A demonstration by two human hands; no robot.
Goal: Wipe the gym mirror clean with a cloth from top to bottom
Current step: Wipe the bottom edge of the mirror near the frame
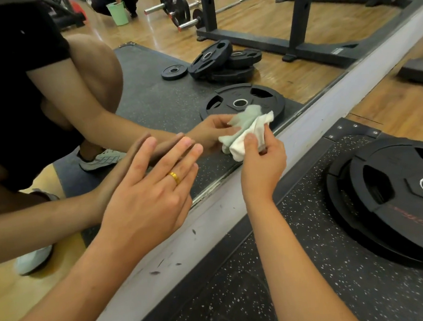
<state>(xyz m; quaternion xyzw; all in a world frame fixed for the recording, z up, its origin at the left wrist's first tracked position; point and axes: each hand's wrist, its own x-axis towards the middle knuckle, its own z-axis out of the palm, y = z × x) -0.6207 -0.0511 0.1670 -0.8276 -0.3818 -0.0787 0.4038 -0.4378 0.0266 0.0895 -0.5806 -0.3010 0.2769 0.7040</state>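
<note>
My R hand (260,171) pinches the bunched white cloth (249,134) at the bottom edge of the mirror (295,25), L hand (147,201) flat, fingers straight, tips on glass.

I count two hands on my feed, one left hand (147,204) and one right hand (262,166), plus one cloth (245,137), one gold ring (174,177), one mirror (148,89) and two weight plates (394,211) nearby. Reflected, I see one green bucket (117,13).
</note>
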